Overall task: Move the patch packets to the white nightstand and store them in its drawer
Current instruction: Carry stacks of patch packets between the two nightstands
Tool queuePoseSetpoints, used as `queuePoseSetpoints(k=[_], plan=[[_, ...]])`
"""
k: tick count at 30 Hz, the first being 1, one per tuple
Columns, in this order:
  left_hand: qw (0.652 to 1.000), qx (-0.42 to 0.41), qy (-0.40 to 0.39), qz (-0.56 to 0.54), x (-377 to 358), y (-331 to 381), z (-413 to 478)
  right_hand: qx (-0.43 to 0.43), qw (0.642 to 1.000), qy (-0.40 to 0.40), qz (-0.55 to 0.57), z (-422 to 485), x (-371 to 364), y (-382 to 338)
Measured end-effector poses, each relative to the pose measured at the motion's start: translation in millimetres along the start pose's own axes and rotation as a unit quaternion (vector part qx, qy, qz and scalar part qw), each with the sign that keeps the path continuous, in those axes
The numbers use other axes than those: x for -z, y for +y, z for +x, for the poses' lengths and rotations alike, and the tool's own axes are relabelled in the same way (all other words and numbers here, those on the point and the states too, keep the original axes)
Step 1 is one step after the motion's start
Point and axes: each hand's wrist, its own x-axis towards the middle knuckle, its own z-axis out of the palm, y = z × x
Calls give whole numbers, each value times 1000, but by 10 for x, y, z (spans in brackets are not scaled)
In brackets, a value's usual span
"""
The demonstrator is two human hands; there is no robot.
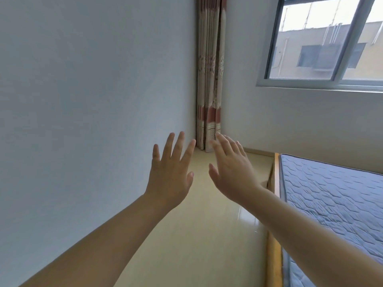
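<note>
Daylight comes in through the window (323, 44) high on the right. Left hand (171, 172) is up in the air with its back to the camera, stretched flat and spread wide, holding nothing. Right hand (233, 172) is just beside it, not touching it, flat too but less spread, and it holds nothing. Both are above the shiny pale floor (207, 235). A plain wall (93, 100) is on the left, and a striped curtain (210, 79) hangs in the corner. A blue mattress (335, 204) lies on the right. Where the patch packets and the white nightstand are, I cannot tell.
</note>
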Motion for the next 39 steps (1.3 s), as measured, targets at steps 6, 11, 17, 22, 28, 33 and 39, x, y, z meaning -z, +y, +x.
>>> queuePoseSetpoints(k=[6,11,17,22,28,33,39], plan=[[998,-43,-9,-39,-641,-913,809,-53,998,9,-26,921,-744,-258],[991,-90,-3,-95,-1155,-1375,1485,-106,993,7,-59,1655,-1152,-191],[982,-139,-2,-131,-1933,-1409,2385,-158,981,25,-113,2333,-1709,311],[968,-161,-22,-194,-2823,-1119,3240,-195,969,44,-143,2789,-2299,1157],[958,-186,-48,-211,-3675,-712,4795,-248,957,20,-148,3619,-2871,2541],[954,-197,-21,-227,-4319,-521,5996,-252,955,5,-157,4438,-3289,3488],[958,-198,-41,-205,-5217,-446,7233,-229,957,6,-180,5379,-3964,4417]])
